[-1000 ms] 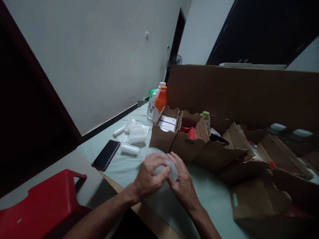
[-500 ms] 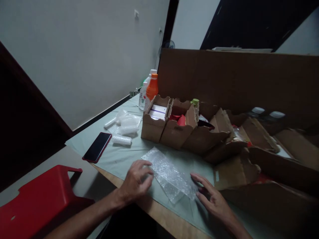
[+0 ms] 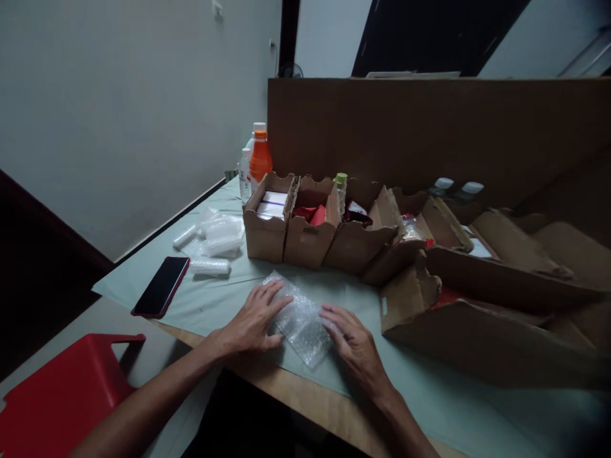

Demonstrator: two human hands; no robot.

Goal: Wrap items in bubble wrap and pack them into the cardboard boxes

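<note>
A clear sheet of bubble wrap (image 3: pixel 305 334) lies on the cloth near the table's front edge, turned at a slant to it. On its left side rests my left hand (image 3: pixel 255 318), open, with the fingers spread over the edge and the thumb apart. My right hand (image 3: pixel 356 346) has its fingers curled together over the sheet's right end, gripping it; its thumb is hidden. Left of the sheet lie a rolled piece of bubble wrap (image 3: pixel 210 266) and several more clear pieces (image 3: pixel 222 232) in a loose heap.
Cardboard bins (image 3: pixel 265 240) stand in a row behind the sheet; a longer cardboard bin (image 3: pixel 477 343) is at the right. An orange bottle (image 3: pixel 260 159) stands at the back. A phone (image 3: pixel 161 286) lies at the table's left edge, above a red stool (image 3: pixel 62 388).
The view has shifted to the right. My right hand has moved in leftward onto the sheet, whose right end now looks folded in and shorter. My left hand has settled onto the left edge.
</note>
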